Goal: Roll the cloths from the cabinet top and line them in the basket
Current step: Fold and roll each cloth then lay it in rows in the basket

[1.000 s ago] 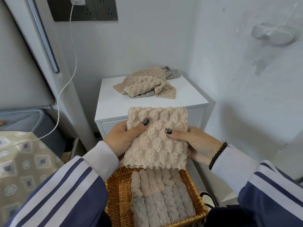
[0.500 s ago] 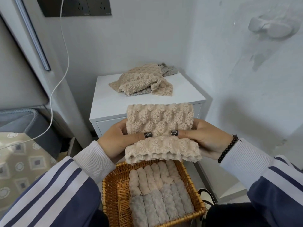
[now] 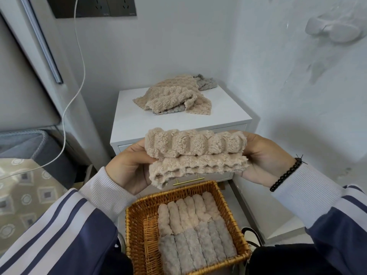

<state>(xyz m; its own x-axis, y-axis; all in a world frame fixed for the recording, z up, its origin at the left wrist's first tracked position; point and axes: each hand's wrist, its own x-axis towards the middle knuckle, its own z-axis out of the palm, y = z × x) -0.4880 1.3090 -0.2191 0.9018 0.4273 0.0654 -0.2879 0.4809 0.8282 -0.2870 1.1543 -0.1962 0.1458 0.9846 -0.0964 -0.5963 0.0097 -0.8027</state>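
we hold the fluffy beige ribbed cloth (image 3: pixel 195 155) half rolled in the air, above the woven wicker basket (image 3: pixel 137 233), our left hand (image 3: pixel 131 167) and right hand (image 3: pixel 266 161) each gripping one end. if our grip slackens, we think the plush roll could spring open. more crumpled beige and grey cloths (image 3: pixel 174 96) wait on the far white cabinet top (image 3: pixel 228 110).

Half-rolled beige cloth (image 3: pixel 195 153) above basket (image 3: pixel 137 233)
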